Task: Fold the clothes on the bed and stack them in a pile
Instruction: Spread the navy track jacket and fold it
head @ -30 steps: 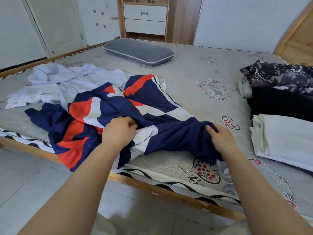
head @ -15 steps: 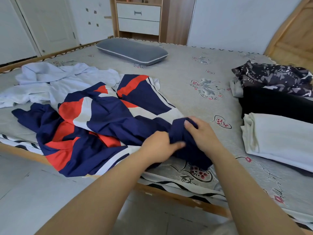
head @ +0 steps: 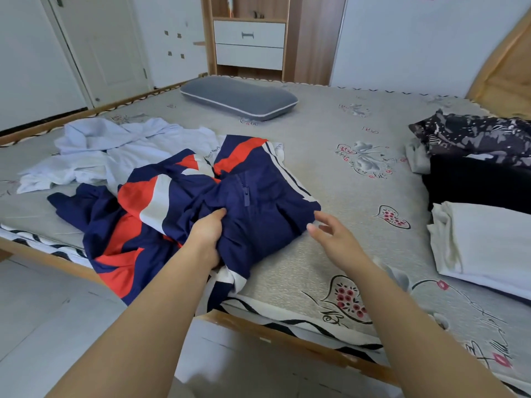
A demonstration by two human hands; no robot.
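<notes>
One left hand (head: 207, 235) grips the jacket (head: 201, 208) at the bed (head: 330, 156) edge.

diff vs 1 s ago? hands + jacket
The right hand let go of the navy, red and white jacket and now hovers open just beside it. The jacket's navy end, earlier bunched near the bed edge, has been carried left and folded over onto the body, zipper up. The left hand shifted right and still grips the fabric. The pale blue garment, pillow and folded white stack stayed put.
</notes>
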